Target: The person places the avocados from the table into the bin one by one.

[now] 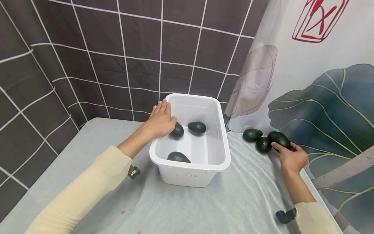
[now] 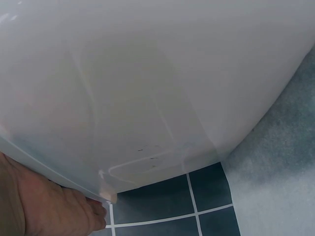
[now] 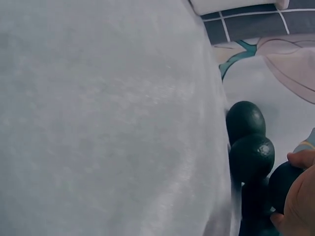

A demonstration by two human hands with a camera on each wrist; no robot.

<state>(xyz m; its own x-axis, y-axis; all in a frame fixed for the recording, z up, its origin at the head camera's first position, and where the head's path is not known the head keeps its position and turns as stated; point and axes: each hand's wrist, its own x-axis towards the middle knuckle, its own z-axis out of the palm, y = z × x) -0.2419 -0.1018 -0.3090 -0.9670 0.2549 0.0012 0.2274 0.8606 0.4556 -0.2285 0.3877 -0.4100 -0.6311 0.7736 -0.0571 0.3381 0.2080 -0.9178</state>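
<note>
A white plastic tub [image 1: 190, 175] stands on the cloth-covered table with three dark green avocados inside: one near the middle [image 1: 197, 128], one at the near wall [image 1: 178, 157], and one [image 1: 177, 132] partly hidden by my left hand [image 1: 160, 121]. That hand rests on the tub's left rim, fingers straight. At the right, my right hand [image 1: 293, 159] grips a dark avocado [image 1: 280, 139] between thumb and fingers. Beside it on the table lie further avocados, one at the left [image 1: 252, 135] and one in front [image 1: 263, 145]. The right wrist view shows the held avocado [image 3: 284, 184] partly covered by fingers.
A pale grey-blue cloth [image 1: 233, 201] covers the table. Dark tiled-pattern sheeting [image 1: 143, 74] rises behind and at the left. A printed curtain with large leaves [image 1: 327, 107] hangs at the right, close to the loose avocados.
</note>
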